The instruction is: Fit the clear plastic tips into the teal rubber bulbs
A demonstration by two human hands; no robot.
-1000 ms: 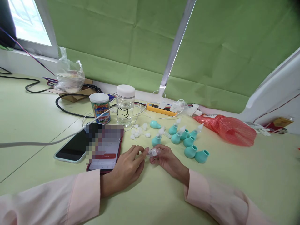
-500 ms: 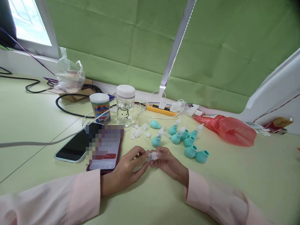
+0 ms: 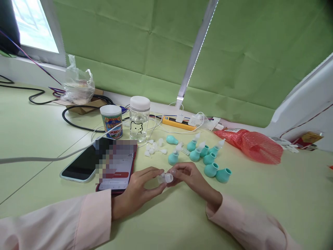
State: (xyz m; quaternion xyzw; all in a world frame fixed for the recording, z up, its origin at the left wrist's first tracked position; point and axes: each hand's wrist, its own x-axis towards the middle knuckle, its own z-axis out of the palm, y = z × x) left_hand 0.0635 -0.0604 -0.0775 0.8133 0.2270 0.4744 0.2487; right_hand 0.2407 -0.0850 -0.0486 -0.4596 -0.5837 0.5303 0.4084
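At the left, the phone with the dark screen (image 3: 82, 165) and the red-cased phone (image 3: 127, 182) lay flat on the tabletop (image 3: 161, 225), the latter just beyond the person's left wrist. Next came the left hand (image 3: 143, 184), its fingers and thumb narrowed around a clear plastic piece (image 3: 165, 178). Beyond this hand, on the far side, small whitish parts (image 3: 155, 148) lay in a loose cluster.

The piece was between the two hands, off the fingertips of the left and just to the left of those of the right. Its long axis seemed to run left to right, with the round, open-looking end toward the right and turned somewhat to the near side. The left hand had the firmer hold.

The right hand (image 3: 191, 175) was curled, its fingertips drawn close together beside that round end; whether they touched it or held a small part of their own could not be told. On its far side stood a teal bulb with a clear tip (image 3: 173, 158). Farther right, two open-mouthed teal bulbs (image 3: 223, 175) sat close together.
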